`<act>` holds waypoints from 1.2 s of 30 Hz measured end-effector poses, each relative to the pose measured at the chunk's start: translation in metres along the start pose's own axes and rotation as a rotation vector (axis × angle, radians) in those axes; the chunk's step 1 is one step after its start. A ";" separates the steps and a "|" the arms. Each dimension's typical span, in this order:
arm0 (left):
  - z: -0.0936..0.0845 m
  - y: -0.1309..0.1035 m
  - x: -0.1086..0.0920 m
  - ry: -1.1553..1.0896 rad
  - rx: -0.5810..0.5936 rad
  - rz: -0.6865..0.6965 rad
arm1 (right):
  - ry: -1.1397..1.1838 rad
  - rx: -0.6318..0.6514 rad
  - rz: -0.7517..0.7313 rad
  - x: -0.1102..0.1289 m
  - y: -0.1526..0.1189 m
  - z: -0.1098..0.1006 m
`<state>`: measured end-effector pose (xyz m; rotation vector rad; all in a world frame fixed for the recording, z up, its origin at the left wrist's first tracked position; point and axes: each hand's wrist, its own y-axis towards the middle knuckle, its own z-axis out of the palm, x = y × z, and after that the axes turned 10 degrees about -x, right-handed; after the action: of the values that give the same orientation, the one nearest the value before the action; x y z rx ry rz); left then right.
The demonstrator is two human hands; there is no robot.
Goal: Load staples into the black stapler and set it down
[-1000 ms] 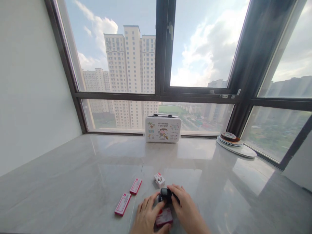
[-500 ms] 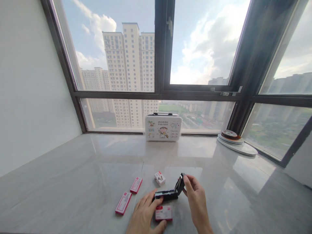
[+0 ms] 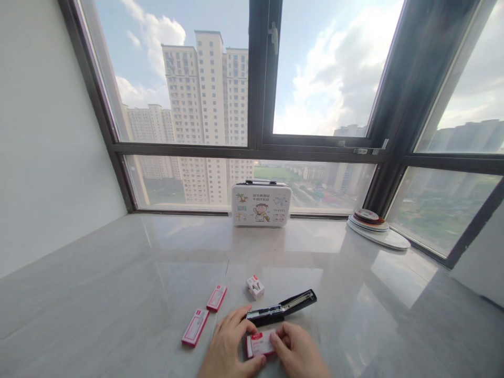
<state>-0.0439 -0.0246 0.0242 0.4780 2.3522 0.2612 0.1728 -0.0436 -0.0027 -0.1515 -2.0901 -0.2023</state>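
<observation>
A black stapler [image 3: 281, 310] lies opened out on the marble surface, its top arm folded back to the right. Just below it is a small red and white box [image 3: 259, 344]. My left hand [image 3: 230, 344] curves around the box's left side, index finger by the stapler's left end and thumb at the box's lower edge. The thumb and fingers of my right hand [image 3: 297, 349] pinch the right end of the same box. Two pink and white boxes, one [image 3: 195, 327] nearer and one [image 3: 217, 297] farther, lie to the left. A small white box [image 3: 255, 287] sits behind the stapler.
A white case [image 3: 261, 205] with cartoon prints stands against the window at the back. Stacked plates or round boards [image 3: 374, 227] lie in the right back corner. A pale wall [image 3: 47, 136] bounds the left side.
My right hand has let go of the stapler's top arm and moved down to the red and white box. The stapler's arm now leans farther open to the right.
</observation>
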 end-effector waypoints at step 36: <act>-0.003 0.003 0.024 0.037 0.030 0.067 | 0.386 -0.036 0.152 0.035 0.020 0.055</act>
<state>-0.0618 -0.0122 0.0128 0.5722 2.3817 0.2678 0.1127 -0.0116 0.0023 -0.2706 -1.6841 -0.1625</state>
